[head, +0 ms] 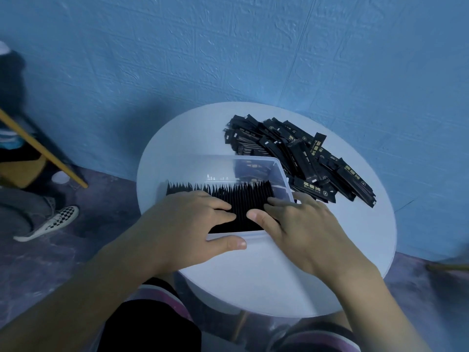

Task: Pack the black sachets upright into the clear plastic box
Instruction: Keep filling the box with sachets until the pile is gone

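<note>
The clear plastic box (253, 162) sits on the round white table (355, 237), its near part packed with a tight row of upright black sachets (243, 199). My left hand (193, 224) lies flat on the sachet tops at the left, thumb along the box's near wall. At the right end of the row, my right hand (302, 227) rests with straight fingers on the sachet tops and the box's right rim. A loose pile of black sachets (304, 153) with gold print lies behind and to the right of the box.
A blue textured wall stands close behind the table. At the left, another person's leg and checkered shoe (50, 222) are on the floor beside a yellow-edged piece of furniture (43, 148). My knees are under the table's near edge.
</note>
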`<state>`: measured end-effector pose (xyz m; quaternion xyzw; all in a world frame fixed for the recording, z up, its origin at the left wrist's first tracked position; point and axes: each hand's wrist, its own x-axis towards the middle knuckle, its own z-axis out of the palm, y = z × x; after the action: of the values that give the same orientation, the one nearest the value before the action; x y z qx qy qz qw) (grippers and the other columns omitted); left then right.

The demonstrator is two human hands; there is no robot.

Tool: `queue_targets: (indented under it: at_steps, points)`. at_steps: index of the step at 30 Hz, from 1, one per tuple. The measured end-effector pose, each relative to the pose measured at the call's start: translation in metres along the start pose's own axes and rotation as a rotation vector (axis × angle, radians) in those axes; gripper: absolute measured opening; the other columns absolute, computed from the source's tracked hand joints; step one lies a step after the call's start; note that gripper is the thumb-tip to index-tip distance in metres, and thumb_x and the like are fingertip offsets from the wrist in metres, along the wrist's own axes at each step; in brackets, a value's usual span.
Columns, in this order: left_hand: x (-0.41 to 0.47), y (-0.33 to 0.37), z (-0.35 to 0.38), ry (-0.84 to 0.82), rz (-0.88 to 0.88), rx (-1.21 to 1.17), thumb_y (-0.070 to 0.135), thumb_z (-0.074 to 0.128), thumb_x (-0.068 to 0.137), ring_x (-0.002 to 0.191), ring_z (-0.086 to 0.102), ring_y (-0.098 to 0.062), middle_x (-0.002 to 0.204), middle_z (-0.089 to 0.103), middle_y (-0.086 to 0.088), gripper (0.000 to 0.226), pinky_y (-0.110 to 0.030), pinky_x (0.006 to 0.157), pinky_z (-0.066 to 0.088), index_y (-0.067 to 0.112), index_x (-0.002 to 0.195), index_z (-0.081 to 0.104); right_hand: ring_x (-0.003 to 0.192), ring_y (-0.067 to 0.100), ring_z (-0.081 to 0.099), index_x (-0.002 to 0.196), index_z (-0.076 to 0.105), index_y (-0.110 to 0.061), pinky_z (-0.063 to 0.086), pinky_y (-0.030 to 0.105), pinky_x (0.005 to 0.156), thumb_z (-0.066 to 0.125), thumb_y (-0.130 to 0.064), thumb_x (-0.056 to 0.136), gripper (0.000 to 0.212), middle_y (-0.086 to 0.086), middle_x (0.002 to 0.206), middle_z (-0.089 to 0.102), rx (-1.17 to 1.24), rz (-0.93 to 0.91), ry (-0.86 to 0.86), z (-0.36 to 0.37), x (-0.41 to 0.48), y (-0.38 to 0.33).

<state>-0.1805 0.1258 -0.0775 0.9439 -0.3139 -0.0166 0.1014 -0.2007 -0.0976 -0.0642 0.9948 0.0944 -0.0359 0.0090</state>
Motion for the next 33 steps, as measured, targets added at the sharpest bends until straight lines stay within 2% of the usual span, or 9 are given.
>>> queue_targets:
  at_steps: [3,9,13,16,18,23,26,29,33]
  points:
    - [0.0,-0.002,0.003,0.043,0.007,-0.011,0.093,0.008,0.078,0.129,0.051,-0.006,0.141,0.055,0.022,0.094,-0.03,0.101,0.04,0.039,0.133,0.062,0.126,0.023,0.049,0.101,0.067,-0.027,0.04,0.041,0.105,-0.009,-0.08,0.086,0.094,-0.013,0.119,0.065,0.022,0.006,0.0,-0.006,-0.002,-0.004]
    - [0.0,0.0,0.003,0.045,-0.003,-0.025,0.094,0.001,0.075,0.129,0.05,-0.005,0.141,0.055,0.023,0.1,-0.028,0.1,0.039,0.04,0.133,0.062,0.126,0.021,0.052,0.104,0.062,-0.028,0.05,0.039,0.09,0.005,-0.077,0.087,0.077,-0.015,0.141,0.054,0.137,0.034,-0.016,-0.01,-0.007,-0.005]
    - [-0.002,0.0,-0.002,0.053,-0.003,-0.024,0.094,0.005,0.074,0.126,0.051,-0.002,0.138,0.056,0.025,0.098,-0.022,0.094,0.036,0.041,0.132,0.062,0.107,0.026,0.061,0.093,0.059,-0.025,0.052,0.041,0.08,0.005,-0.078,0.087,0.076,-0.012,0.121,0.06,0.173,0.018,0.014,-0.006,-0.006,-0.004]
    - [-0.006,-0.005,-0.003,0.202,0.013,-0.042,0.085,0.024,0.085,0.111,0.063,-0.005,0.122,0.067,0.021,0.076,-0.026,0.088,0.047,0.037,0.118,0.072,0.116,0.023,0.06,0.108,0.064,-0.028,0.051,0.039,0.086,0.008,-0.076,0.087,0.078,-0.014,0.139,0.056,0.208,0.031,0.019,-0.005,-0.01,-0.002]
    - [-0.013,-0.017,0.0,0.336,0.015,-0.056,0.076,0.034,0.092,0.106,0.065,-0.007,0.116,0.07,0.018,0.063,-0.036,0.088,0.055,0.033,0.113,0.074,0.109,0.018,0.063,0.116,0.066,-0.028,0.052,0.038,0.084,0.022,-0.067,0.096,0.062,-0.015,0.136,0.058,0.275,0.018,0.122,-0.002,-0.013,0.001]
    - [-0.035,-0.04,0.009,0.532,-0.068,-0.076,0.054,0.048,0.096,0.126,0.053,-0.021,0.125,0.067,0.008,0.047,-0.044,0.103,0.045,0.02,0.114,0.076,0.106,0.0,0.063,0.123,0.066,-0.036,0.047,0.021,0.084,0.053,-0.036,0.101,0.026,-0.025,0.138,0.056,0.531,0.003,0.394,0.017,-0.02,0.013]
    - [-0.044,-0.038,0.014,0.561,-0.21,-0.149,0.056,0.048,0.093,0.134,0.045,-0.025,0.146,0.052,0.002,0.055,-0.042,0.108,0.036,0.019,0.126,0.07,0.103,0.002,0.062,0.127,0.061,-0.037,0.053,0.028,0.086,0.056,-0.022,0.098,0.033,-0.027,0.137,0.051,0.657,0.02,0.46,0.024,-0.021,0.015]
    - [-0.056,-0.038,0.016,0.499,-0.388,-0.347,0.075,0.04,0.087,0.141,0.035,-0.009,0.158,0.034,0.015,0.073,-0.039,0.108,0.034,0.031,0.145,0.052,0.097,0.006,0.063,0.13,0.058,-0.038,0.058,0.039,0.079,0.059,-0.017,0.098,0.038,-0.026,0.123,0.053,0.846,0.078,0.437,0.027,-0.018,0.018]
    - [-0.066,-0.038,0.017,0.389,-0.439,-0.524,0.089,0.037,0.073,0.138,0.04,-0.004,0.15,0.043,0.024,0.086,-0.036,0.108,0.036,0.05,0.15,0.033,0.083,0.014,0.069,0.121,0.066,-0.043,0.059,0.032,0.07,0.053,-0.024,0.103,0.03,-0.016,0.097,0.071,1.104,0.108,0.366,0.026,-0.016,0.031]
